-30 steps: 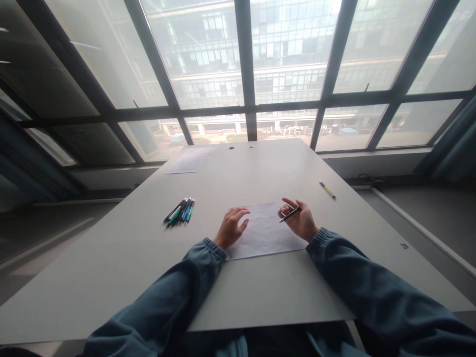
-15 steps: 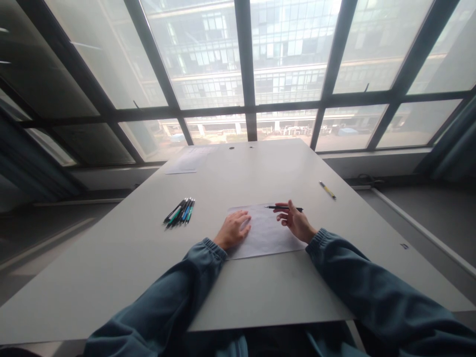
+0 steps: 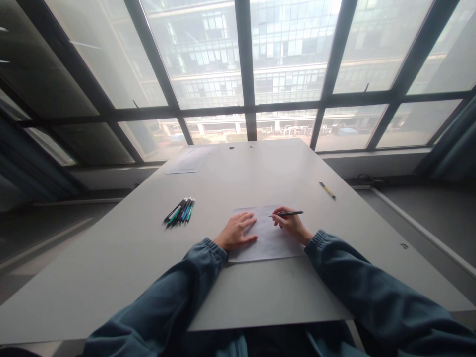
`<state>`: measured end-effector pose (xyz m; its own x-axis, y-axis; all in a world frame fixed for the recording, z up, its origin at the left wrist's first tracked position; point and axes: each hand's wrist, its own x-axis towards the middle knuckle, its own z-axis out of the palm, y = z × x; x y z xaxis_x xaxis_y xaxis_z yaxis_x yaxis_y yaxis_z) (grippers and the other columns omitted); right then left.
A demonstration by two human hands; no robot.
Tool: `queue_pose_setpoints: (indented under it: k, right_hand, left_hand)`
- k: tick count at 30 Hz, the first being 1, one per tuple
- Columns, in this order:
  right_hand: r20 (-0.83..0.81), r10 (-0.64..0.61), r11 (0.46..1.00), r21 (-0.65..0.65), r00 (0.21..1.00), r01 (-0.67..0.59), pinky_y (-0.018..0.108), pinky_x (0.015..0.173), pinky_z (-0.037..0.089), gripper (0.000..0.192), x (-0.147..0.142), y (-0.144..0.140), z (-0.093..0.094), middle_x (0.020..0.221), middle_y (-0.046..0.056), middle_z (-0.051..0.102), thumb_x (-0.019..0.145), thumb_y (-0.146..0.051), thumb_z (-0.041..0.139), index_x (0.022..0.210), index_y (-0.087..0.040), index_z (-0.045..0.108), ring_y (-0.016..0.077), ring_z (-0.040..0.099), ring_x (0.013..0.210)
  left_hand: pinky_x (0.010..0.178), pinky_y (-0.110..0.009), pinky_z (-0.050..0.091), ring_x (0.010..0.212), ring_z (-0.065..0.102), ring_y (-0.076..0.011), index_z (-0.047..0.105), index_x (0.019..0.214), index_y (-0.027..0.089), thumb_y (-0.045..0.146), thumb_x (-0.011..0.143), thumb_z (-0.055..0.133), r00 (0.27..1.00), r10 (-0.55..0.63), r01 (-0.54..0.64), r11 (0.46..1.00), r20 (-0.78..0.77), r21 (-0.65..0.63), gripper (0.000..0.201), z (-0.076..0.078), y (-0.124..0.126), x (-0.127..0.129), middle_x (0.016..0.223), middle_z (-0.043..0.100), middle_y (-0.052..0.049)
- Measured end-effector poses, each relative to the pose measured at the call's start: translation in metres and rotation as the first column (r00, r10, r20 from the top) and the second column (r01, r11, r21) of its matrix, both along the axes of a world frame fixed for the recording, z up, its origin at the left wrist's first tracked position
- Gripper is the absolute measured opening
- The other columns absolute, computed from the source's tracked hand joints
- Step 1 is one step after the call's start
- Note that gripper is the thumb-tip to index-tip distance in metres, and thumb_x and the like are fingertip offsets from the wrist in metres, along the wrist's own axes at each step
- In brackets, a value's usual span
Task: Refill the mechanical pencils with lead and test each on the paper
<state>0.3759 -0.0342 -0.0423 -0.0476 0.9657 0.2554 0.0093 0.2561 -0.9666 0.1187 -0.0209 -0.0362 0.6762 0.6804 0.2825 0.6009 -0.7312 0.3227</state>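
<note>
A sheet of white paper lies on the table before me. My left hand rests flat on its left part, fingers spread. Over the right part of the sheet, my right hand is closed around a dark pen in a writing grip. The pen lies nearly level, its tip pointing left toward the middle of the paper. Whether the tip touches the sheet I cannot tell. Any marks on the paper are too faint to make out.
Several pens, black, blue and green, lie bunched to the left on the white table. A yellow pen lies near the right edge. More paper sits at the far left corner. Large windows rise beyond the table.
My right hand has lowered a little and its fingers have closed into a writing grip on the pen. My left hand's fingers have spread wider, and the paper has shifted slightly toward me.
</note>
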Motion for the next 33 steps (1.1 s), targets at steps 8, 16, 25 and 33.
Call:
queue_pose_setpoints:
  k: [8, 16, 25, 33]
  right_hand:
    - [0.218, -0.036, 0.999, 0.019, 0.975, 0.033, 0.025, 0.045, 0.044, 0.026, -0.004, 0.003, -0.008, 0.057, 0.002, 0.066, 0.083, -0.042, 0.066, 0.071, -0.019, 0.062, 0.0151, 0.061, 0.046]
    - [0.246, -0.032, 0.999, -0.023, 0.969, 0.039, 0.023, 0.043, 0.044, 0.015, -0.002, 0.009, -0.011, 0.055, 0.0, 0.065, 0.079, -0.032, 0.065, 0.072, -0.02, 0.058, 0.0148, 0.061, 0.045]
    - [0.31, -0.068, 0.995, -0.043, 0.948, 0.085, 0.02, 0.038, 0.041, 0.016, -0.006, 0.01, -0.005, 0.053, -0.001, 0.063, 0.08, -0.03, 0.06, 0.068, -0.02, 0.055, 0.013, 0.058, 0.041]
    - [0.325, -0.136, 0.99, 0.018, 0.936, 0.137, 0.02, 0.037, 0.04, 0.018, -0.005, 0.008, -0.01, 0.053, -0.001, 0.062, 0.08, -0.032, 0.061, 0.069, -0.021, 0.054, 0.0132, 0.058, 0.04]
  left_hand:
    - [0.113, -0.053, 0.033, 0.137, 0.042, -0.0365, 0.057, 0.137, 0.024, 0.058, 0.081, 0.066, 0.998, 0.018, -0.019, 1.0, -0.053, -0.02, 0.066, 0.002, -0.001, 0.003, 0.148, 0.048, -0.012]
    - [0.113, -0.053, 0.033, 0.136, 0.042, -0.0364, 0.057, 0.137, 0.024, 0.059, 0.081, 0.066, 0.998, 0.017, -0.018, 1.0, -0.055, -0.015, 0.066, -0.001, 0.0, 0.004, 0.148, 0.049, -0.012]
    - [0.114, -0.052, 0.033, 0.138, 0.04, -0.0347, 0.056, 0.137, 0.025, 0.06, 0.083, 0.062, 0.993, 0.036, -0.038, 0.999, -0.111, -0.016, 0.065, 0.0, -0.006, 0.009, 0.149, 0.047, -0.009]
    - [0.113, -0.052, 0.033, 0.138, 0.04, -0.0348, 0.056, 0.137, 0.025, 0.059, 0.083, 0.063, 0.994, 0.037, -0.04, 0.999, -0.106, -0.023, 0.065, 0.004, -0.006, 0.01, 0.149, 0.047, -0.01]
